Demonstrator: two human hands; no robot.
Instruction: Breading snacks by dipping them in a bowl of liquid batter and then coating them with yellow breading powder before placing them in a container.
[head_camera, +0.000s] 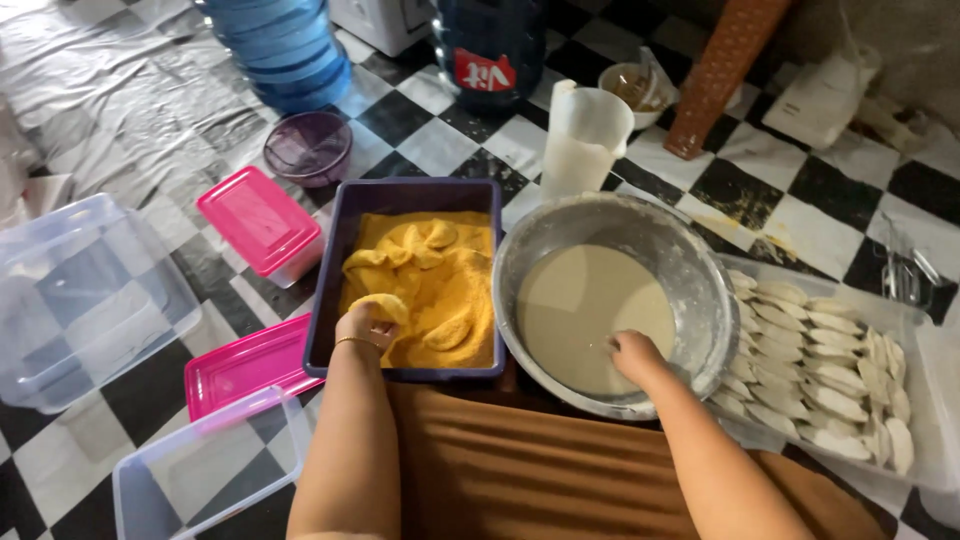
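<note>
Yellow crumbs, left hand (366, 325) gripping dumpling (381, 305), right hand (634, 352) (fingertips submerged)

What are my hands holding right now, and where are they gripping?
Left hand pinches a crumb-coated dumpling by its lower edge. Right hand dips into the batter; whether it holds anything cannot be told.

The right hand's fingertips (622, 345) vanish beneath the pale batter (590, 300); blue barrel (285, 45) cut off by the top edge.

A crumb-coated half-moon pastry (381, 307) lies at the near left of the purple tray (325, 290) of yellow crumbs. Beside it, the round metal bowl (700, 300) holds pale, smooth batter (585, 305).
</note>
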